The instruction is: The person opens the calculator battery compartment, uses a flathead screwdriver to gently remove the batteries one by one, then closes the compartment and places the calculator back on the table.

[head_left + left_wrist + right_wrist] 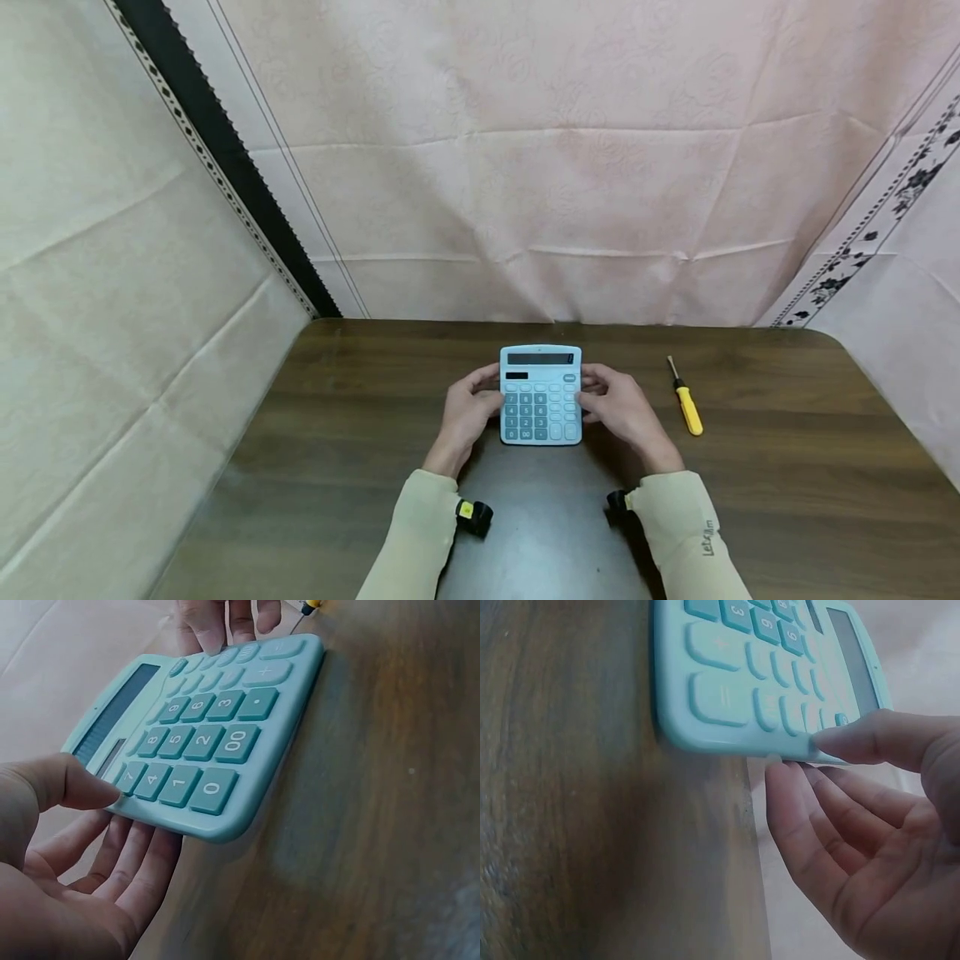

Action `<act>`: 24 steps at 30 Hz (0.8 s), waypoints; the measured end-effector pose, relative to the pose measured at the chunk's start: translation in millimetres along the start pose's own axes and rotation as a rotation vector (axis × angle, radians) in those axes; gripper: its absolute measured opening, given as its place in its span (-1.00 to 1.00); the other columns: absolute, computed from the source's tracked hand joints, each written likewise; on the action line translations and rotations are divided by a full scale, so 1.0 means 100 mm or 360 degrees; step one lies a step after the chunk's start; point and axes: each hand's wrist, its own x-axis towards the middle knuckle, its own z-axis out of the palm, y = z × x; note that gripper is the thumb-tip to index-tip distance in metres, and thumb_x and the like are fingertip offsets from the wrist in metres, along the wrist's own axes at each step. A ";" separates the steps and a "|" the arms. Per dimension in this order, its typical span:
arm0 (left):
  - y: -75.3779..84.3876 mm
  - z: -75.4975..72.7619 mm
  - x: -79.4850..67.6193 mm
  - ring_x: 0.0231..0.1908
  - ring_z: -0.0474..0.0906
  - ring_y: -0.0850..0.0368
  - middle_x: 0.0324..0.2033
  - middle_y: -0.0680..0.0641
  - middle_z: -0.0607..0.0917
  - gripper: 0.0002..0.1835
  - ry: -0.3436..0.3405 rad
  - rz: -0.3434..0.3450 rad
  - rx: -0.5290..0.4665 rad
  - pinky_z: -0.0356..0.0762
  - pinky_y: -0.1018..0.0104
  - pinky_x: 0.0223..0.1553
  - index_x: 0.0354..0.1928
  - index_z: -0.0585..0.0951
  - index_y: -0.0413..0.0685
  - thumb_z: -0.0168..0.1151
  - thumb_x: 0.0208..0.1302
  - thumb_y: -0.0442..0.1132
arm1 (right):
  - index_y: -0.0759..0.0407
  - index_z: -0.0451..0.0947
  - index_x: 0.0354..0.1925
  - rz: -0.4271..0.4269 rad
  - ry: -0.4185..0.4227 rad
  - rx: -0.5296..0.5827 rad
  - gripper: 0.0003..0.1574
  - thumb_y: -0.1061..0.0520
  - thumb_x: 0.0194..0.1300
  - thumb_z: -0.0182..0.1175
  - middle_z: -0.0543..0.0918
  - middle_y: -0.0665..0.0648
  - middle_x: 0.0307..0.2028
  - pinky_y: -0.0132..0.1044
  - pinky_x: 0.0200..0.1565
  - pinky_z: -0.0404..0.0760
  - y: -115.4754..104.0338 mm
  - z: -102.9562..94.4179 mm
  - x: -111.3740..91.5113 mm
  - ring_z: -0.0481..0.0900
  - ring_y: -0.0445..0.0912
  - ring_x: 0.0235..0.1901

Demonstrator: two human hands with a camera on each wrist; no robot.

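A light blue calculator with a dark display strip is held between both hands, its keys facing the head camera. My left hand grips its left side; in the left wrist view the thumb presses the front edge near the 7 key while the other fingers reach underneath. On the opposite side my right hand pinches the edge, with the thumb on top and the fingers below, as the right wrist view shows. The calculator's near end is close over the wooden table.
To the right of the right hand a screwdriver with a yellow handle lies on the brown wooden table. Pale cloth hangs behind the table's far edge and along its sides. Each wrist carries a small black camera.
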 end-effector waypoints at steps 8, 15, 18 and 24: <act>0.02 -0.01 -0.01 -0.01 0.71 -0.01 0.12 -0.14 0.64 -0.42 -0.0050 0.0079 -0.0007 0.70 0.13 -0.03 0.35 0.64 -0.03 0.25 0.30 -0.51 | 0.39 0.42 0.43 -0.0022 0.0009 -0.0009 -0.41 0.31 0.51 0.26 0.59 0.37 0.09 -0.05 -0.07 0.79 -0.04 -0.04 -0.02 0.63 0.18 -0.02; 0.04 0.00 -0.01 0.02 0.66 -0.05 0.12 -0.10 0.71 -0.42 0.0002 0.0251 0.0130 0.64 0.15 0.03 0.37 0.66 0.00 0.29 0.36 -0.56 | 0.32 0.41 0.46 -0.0009 -0.0001 0.0055 -0.40 0.34 0.53 0.24 0.58 0.37 0.08 -0.12 -0.16 0.80 -0.07 -0.06 -0.03 0.70 0.11 -0.18; 0.08 0.00 -0.03 -0.05 0.63 -0.01 0.09 -0.07 0.72 -0.40 0.0035 0.0307 0.0243 0.60 0.15 0.02 0.37 0.67 0.05 0.33 0.35 -0.56 | 0.32 0.40 0.47 -0.0027 -0.0005 0.0078 -0.39 0.34 0.54 0.23 0.58 0.39 0.10 -0.11 -0.14 0.80 -0.07 -0.07 -0.03 0.72 0.09 -0.21; 0.13 -0.01 -0.05 -0.22 0.59 0.10 0.07 -0.18 0.70 -0.42 0.0095 0.0375 0.0443 0.58 0.27 -0.14 0.38 0.66 0.05 0.38 0.35 -0.50 | 0.32 0.41 0.46 -0.0060 0.0011 0.0092 -0.39 0.35 0.53 0.24 0.60 0.40 0.12 -0.06 -0.06 0.79 -0.06 -0.08 -0.03 0.75 0.11 -0.17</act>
